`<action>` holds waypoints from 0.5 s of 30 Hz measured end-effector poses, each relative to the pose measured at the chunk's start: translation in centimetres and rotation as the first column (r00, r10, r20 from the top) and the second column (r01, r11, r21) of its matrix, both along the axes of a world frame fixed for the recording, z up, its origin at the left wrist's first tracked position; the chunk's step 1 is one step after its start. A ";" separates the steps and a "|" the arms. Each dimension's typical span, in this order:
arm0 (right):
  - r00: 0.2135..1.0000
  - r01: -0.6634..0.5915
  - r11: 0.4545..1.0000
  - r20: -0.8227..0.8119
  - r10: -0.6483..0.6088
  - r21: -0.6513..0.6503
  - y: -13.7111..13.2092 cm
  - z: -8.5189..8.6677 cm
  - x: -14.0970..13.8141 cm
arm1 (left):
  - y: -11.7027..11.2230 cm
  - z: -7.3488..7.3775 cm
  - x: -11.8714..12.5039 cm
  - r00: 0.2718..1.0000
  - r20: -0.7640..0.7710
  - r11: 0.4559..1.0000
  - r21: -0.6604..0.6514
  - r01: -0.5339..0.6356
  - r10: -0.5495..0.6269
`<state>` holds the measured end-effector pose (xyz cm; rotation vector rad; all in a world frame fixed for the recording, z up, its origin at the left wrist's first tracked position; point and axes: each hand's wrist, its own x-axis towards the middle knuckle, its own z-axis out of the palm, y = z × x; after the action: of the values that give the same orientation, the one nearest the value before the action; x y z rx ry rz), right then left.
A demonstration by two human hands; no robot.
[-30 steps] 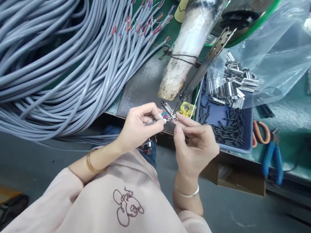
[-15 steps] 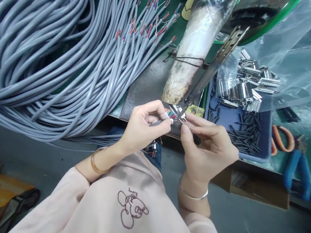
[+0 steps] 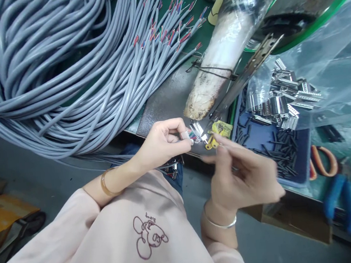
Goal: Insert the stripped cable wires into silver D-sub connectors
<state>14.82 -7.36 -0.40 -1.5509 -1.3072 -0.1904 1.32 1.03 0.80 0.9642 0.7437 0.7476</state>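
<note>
Near the bench edge my left hand (image 3: 165,140) is closed in a pinch on a cable whose thin coloured wires (image 3: 192,134) show past the fingertips. A silver multi-pin connector (image 3: 197,130) sits at the wire ends, under the lower end of a metal bar (image 3: 241,79). Whether every wire touches it cannot be made out. Right of the connector, my right hand (image 3: 241,170) is apart from it, its fingers bent and smeared by motion. Its thumb and index fingertips are close beside a yellow piece (image 3: 221,129) with round lobes. Anything between those fingertips is too blurred to see.
A large bundle of grey cables (image 3: 66,96) with stripped ends covers the left. A white wrapped tube (image 3: 216,69) slants above the hands. At right are a blue tray (image 3: 304,164) with black sleeves, silver connectors (image 3: 284,96) in a plastic bag, and blue-handled cutters (image 3: 340,198).
My right hand has drawn away from the connector, to the right and downward, uncovering the yellow piece. My left hand keeps its pinch in nearly the same place. The view has shifted slightly.
</note>
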 end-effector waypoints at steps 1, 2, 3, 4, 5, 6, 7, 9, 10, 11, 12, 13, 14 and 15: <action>0.998 0.051 0.993 -0.040 -0.046 0.109 0.0 0.0 0.1 | 0.0 0.0 -0.1 1.000 -0.010 1.000 -0.005 0.004 -0.004; 0.993 0.093 0.967 -0.089 -0.074 0.237 0.1 0.0 0.2 | -0.1 -0.1 -0.1 1.000 -0.023 1.000 -0.012 0.010 -0.010; 0.988 0.113 0.928 -0.135 -0.069 0.356 0.2 0.0 0.3 | -0.1 -0.1 -0.1 0.999 -0.033 1.000 -0.020 0.016 -0.017; 0.983 0.114 0.895 -0.176 -0.041 0.430 0.2 0.0 0.3 | -0.1 -0.1 -0.2 0.999 -0.042 0.999 -0.028 0.024 -0.025; 0.978 0.097 0.892 -0.210 -0.002 0.442 0.1 -0.1 0.4 | -0.2 -0.2 -0.2 0.998 -0.047 0.999 -0.033 0.030 -0.032; 0.974 0.061 0.914 -0.225 0.034 0.402 0.0 -0.1 0.5 | -0.2 -0.2 -0.2 0.998 -0.050 0.999 -0.036 0.032 -0.034; 0.974 0.023 0.944 -0.218 0.053 0.329 -0.2 -0.2 0.5 | -0.2 -0.2 -0.2 0.998 -0.048 0.999 -0.035 0.032 -0.034; 0.986 -0.023 0.988 -0.160 0.048 0.153 -0.7 -0.5 0.5 | -0.2 -0.2 -0.2 0.999 -0.034 1.000 -0.022 0.021 -0.022; 0.990 -0.041 0.996 -0.130 0.051 0.080 -0.8 -0.7 0.5 | -0.1 -0.2 -0.2 1.000 -0.024 1.000 -0.014 0.015 -0.015; 0.992 -0.065 0.998 -0.103 0.068 0.026 -0.9 -0.9 0.5 | -0.1 -0.2 -0.2 1.000 -0.014 1.000 -0.009 0.010 -0.010; 0.992 -0.091 0.996 -0.087 0.089 -0.017 -0.9 -1.1 0.5 | 0.0 -0.2 -0.1 1.000 -0.006 1.000 -0.008 0.010 -0.010; 0.990 -0.115 0.992 -0.083 0.111 -0.050 -0.9 -1.2 0.5 | 0.0 -0.2 -0.1 1.000 0.002 1.000 -0.007 0.013 -0.013; 0.988 -0.136 0.988 -0.081 0.130 -0.069 -0.7 -1.4 0.5 | 0.1 -0.2 0.0 1.000 0.006 1.000 -0.007 0.016 -0.016; 0.986 -0.154 0.985 -0.080 0.148 -0.081 -0.6 -1.4 0.5 | 0.1 -0.2 0.0 1.000 0.008 1.000 -0.006 0.016 -0.016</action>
<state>15.34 -7.93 -1.82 -1.5093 -1.3836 0.0195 1.31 1.15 0.62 0.9602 0.7302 0.7339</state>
